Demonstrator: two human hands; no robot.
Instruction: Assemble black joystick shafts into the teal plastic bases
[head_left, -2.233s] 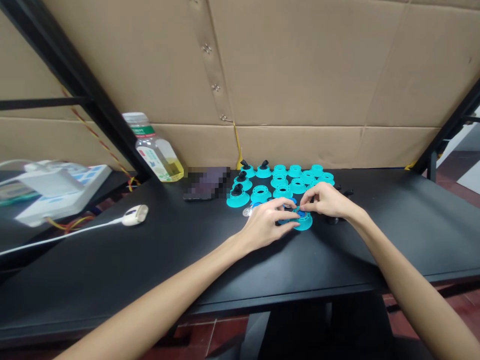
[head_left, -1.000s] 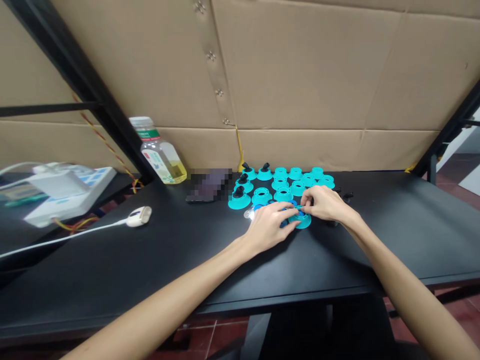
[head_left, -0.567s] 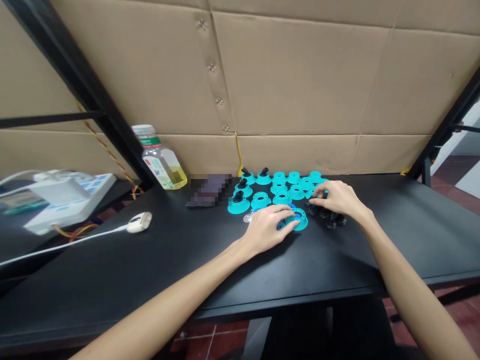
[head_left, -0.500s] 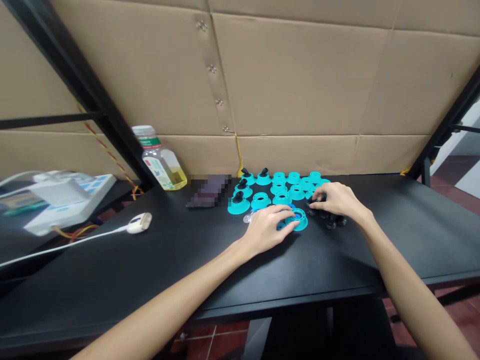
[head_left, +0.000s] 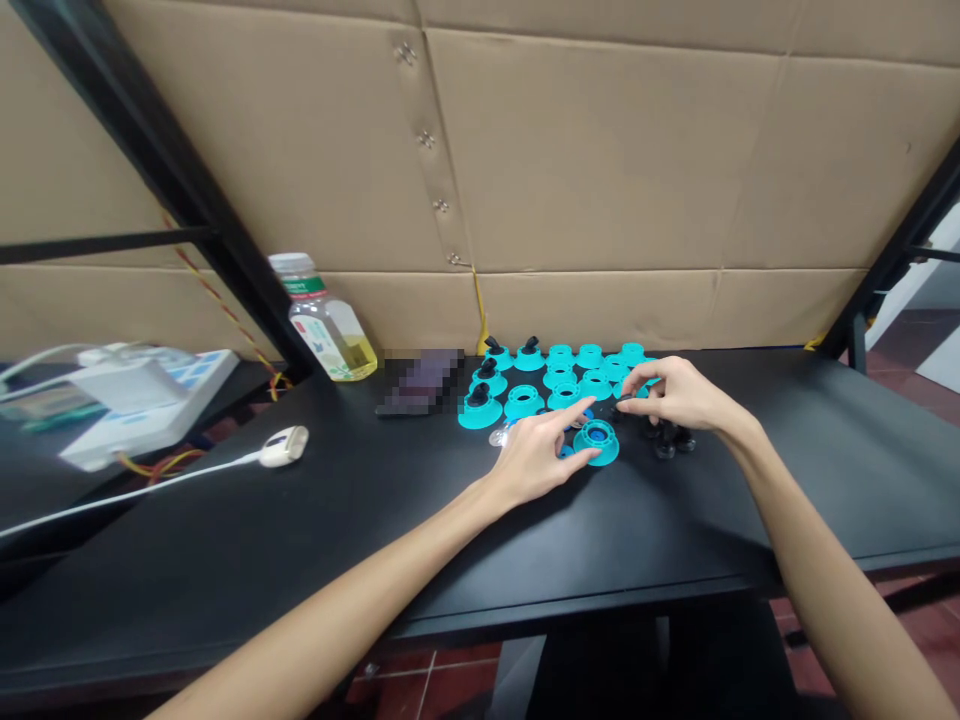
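Note:
A turquoise flanged ring (head_left: 609,452) with a blue disc in its middle lies flat on the table. Beside it is my left hand (head_left: 536,450), thumb and fingers spread, the thumb near or touching the rim. My right hand (head_left: 679,392) pinches a small black knob-like part (head_left: 622,404) just above and right of that ring. More black parts (head_left: 666,445) lie in a cluster under and beside my right hand. Behind my hands stand several similar turquoise rings (head_left: 523,402). At the left, several turquoise pieces carry black knobs (head_left: 481,396). Small blue and clear discs (head_left: 498,437) are partly hidden by my left hand.
On the black table (head_left: 337,560), a bottle of yellow liquid (head_left: 330,325) leans near the cardboard wall (head_left: 600,150). A blurred-out dark flat object (head_left: 424,383) lies beside it. A white cable with a plug (head_left: 283,447) and a power strip (head_left: 154,405) are at the left.
My left fingers have come off the turquoise ring and spread apart, so the blue disc inside shows more. My right hand has drawn slightly up from the black cluster, pinching a black part.

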